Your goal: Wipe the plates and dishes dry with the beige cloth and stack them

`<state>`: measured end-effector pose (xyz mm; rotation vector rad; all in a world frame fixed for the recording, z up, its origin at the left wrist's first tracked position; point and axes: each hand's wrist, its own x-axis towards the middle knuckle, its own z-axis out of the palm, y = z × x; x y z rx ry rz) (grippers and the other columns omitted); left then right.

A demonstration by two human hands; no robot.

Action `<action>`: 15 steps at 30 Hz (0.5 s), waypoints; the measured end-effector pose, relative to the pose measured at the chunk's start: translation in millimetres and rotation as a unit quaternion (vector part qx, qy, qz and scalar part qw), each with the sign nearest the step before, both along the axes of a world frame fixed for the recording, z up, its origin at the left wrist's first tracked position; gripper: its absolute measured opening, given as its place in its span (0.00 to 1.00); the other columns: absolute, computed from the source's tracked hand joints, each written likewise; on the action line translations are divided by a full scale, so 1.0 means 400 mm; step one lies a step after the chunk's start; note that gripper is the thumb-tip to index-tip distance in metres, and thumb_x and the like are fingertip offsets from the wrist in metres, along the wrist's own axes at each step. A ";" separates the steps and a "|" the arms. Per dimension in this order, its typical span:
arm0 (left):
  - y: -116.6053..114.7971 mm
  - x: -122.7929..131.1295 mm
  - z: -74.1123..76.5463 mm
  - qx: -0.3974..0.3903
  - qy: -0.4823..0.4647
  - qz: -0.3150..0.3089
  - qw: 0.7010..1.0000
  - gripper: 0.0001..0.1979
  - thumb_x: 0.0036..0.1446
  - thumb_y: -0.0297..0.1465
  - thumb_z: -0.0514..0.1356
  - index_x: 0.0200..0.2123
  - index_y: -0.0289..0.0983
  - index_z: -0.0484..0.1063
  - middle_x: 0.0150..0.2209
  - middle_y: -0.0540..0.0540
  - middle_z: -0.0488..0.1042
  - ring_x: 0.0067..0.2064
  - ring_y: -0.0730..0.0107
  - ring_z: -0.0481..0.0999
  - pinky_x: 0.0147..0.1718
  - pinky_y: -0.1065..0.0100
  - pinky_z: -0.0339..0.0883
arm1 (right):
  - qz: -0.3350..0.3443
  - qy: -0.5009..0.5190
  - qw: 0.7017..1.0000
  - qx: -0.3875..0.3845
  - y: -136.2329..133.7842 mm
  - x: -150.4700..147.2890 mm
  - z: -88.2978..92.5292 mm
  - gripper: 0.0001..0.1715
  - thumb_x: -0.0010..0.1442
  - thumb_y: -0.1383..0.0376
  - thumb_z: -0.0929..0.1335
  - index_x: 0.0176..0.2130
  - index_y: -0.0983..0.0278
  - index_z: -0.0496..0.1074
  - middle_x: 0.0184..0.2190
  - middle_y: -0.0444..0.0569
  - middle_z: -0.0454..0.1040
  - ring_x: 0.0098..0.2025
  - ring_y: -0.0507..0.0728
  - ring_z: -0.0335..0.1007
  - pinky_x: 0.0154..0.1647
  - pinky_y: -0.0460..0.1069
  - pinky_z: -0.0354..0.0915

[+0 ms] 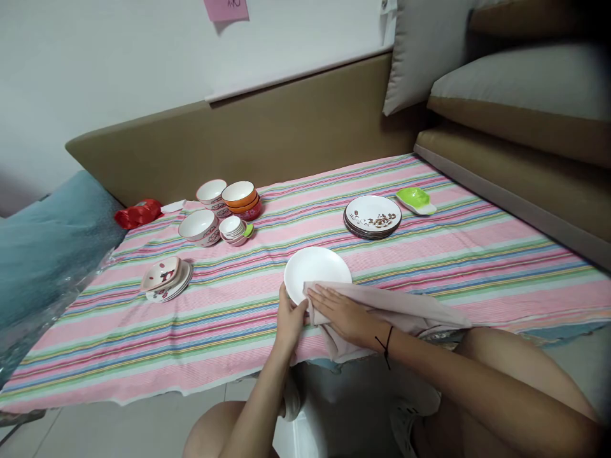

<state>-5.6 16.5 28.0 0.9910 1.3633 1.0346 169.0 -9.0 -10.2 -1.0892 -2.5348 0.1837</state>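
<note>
A plain white plate (315, 270) is tilted up above the striped tablecloth (429, 254) near the front edge. My left hand (289, 318) grips its near left rim, fingers wrapped round the edge. My right hand (341, 312) lies flat, fingers stretched out, on a pale pink cloth (405, 308) and presses it against the plate's lower edge. The cloth trails to the right over my arm and hangs off the table's front.
A stack of patterned plates (372, 216) and a green dish (415, 199) sit at the back right. Bowls (219, 207) cluster at the back left, small saucers (165, 280) lie nearer left, a red object (138, 213) beside a teal cushion (48, 242).
</note>
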 end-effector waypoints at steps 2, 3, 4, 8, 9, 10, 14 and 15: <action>0.006 -0.015 0.021 -0.011 0.024 -0.030 0.999 0.38 0.42 0.26 0.61 0.60 0.41 0.56 0.21 0.55 0.68 0.19 0.71 0.69 0.19 0.70 0.66 | 0.026 0.003 1.000 -0.001 -0.002 -0.002 0.002 0.36 0.62 0.72 0.58 0.67 0.69 0.45 0.68 0.54 0.45 0.69 0.57 0.35 0.68 0.57 0.47; 0.009 -0.023 0.030 -0.012 0.037 -0.019 0.999 0.38 0.43 0.27 0.61 0.60 0.41 0.56 0.20 0.56 0.67 0.18 0.71 0.67 0.19 0.70 0.65 | 0.008 0.009 1.000 -0.005 0.000 0.000 0.001 0.37 0.62 0.70 0.59 0.67 0.71 0.45 0.68 0.56 0.44 0.69 0.59 0.34 0.68 0.58 0.47; 0.011 -0.030 0.035 -0.012 0.040 0.008 0.999 0.37 0.44 0.28 0.61 0.60 0.40 0.56 0.21 0.55 0.67 0.19 0.71 0.68 0.19 0.70 0.66 | -0.022 0.014 1.000 -0.013 0.003 0.004 0.000 0.39 0.62 0.66 0.61 0.67 0.73 0.44 0.68 0.59 0.43 0.69 0.60 0.34 0.68 0.59 0.47; 0.001 -0.017 0.020 -0.005 0.007 0.078 0.997 0.31 0.43 0.31 0.64 0.53 0.36 0.64 0.37 0.44 0.74 0.35 0.63 0.74 0.29 0.68 0.70 | -0.110 0.018 0.993 -0.041 0.015 0.009 -0.005 0.46 0.59 0.59 0.66 0.65 0.80 0.46 0.67 0.68 0.42 0.69 0.66 0.34 0.67 0.63 0.46; -0.003 -0.010 0.013 0.004 0.000 0.074 0.997 0.31 0.42 0.30 0.65 0.52 0.37 0.64 0.41 0.43 0.73 0.38 0.63 0.74 0.31 0.68 0.69 | -0.094 0.015 0.995 -0.037 0.013 0.005 -0.004 0.45 0.60 0.59 0.66 0.66 0.79 0.46 0.67 0.67 0.42 0.69 0.66 0.33 0.68 0.62 0.46; -0.006 -0.004 0.009 0.012 -0.008 0.065 0.998 0.31 0.41 0.29 0.64 0.52 0.39 0.63 0.42 0.43 0.73 0.40 0.63 0.74 0.32 0.69 0.69 | -0.066 0.012 0.997 -0.030 0.009 0.001 -0.002 0.44 0.61 0.60 0.65 0.66 0.78 0.45 0.68 0.65 0.41 0.69 0.65 0.32 0.68 0.61 0.45; 0.006 -0.019 0.023 -0.031 -0.025 -0.035 0.999 0.30 0.39 0.27 0.64 0.50 0.40 0.66 0.41 0.45 0.74 0.36 0.64 0.73 0.27 0.70 0.66 | 0.013 0.013 1.000 -0.022 -0.014 -0.011 0.004 0.46 0.62 0.54 0.64 0.67 0.74 0.42 0.69 0.60 0.38 0.70 0.63 0.31 0.68 0.59 0.46; 0.012 -0.027 0.028 -0.049 -0.035 -0.041 0.997 0.29 0.39 0.27 0.64 0.49 0.39 0.68 0.39 0.45 0.74 0.34 0.64 0.73 0.25 0.71 0.65 | -0.003 0.019 0.999 -0.035 -0.015 -0.011 0.003 0.50 0.61 0.50 0.64 0.67 0.74 0.41 0.69 0.62 0.38 0.70 0.64 0.32 0.68 0.60 0.47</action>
